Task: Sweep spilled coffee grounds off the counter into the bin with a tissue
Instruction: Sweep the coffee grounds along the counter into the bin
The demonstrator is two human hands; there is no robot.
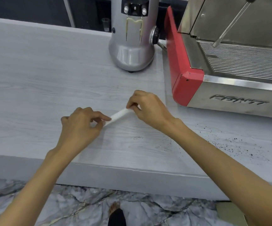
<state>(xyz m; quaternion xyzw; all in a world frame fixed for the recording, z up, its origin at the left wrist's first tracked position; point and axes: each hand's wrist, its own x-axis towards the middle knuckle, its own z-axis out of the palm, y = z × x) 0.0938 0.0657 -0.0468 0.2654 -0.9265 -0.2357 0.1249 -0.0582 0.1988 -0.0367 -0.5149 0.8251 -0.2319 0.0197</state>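
White tissue (119, 115) folded into a narrow strip just above the pale counter (50, 75), left hand (80, 123) pinching one end, right hand (145, 106) pinching the other, dark coffee grounds (229, 147) scattered nearby (right of the hands), silver grinder (132, 46) and red-sided espresso machine (213, 70) behind

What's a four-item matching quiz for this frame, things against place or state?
Things:
1. tissue
2. coffee grounds
3. grinder
4. espresso machine

Place or state:
A. silver, standing at the back of the counter
B. rolled, pinched at its ends by the left hand and right hand
C. scattered as dark specks on the counter's right, near its front edge
D. far right, with a red side panel

Pairs: 1-B, 2-C, 3-A, 4-D
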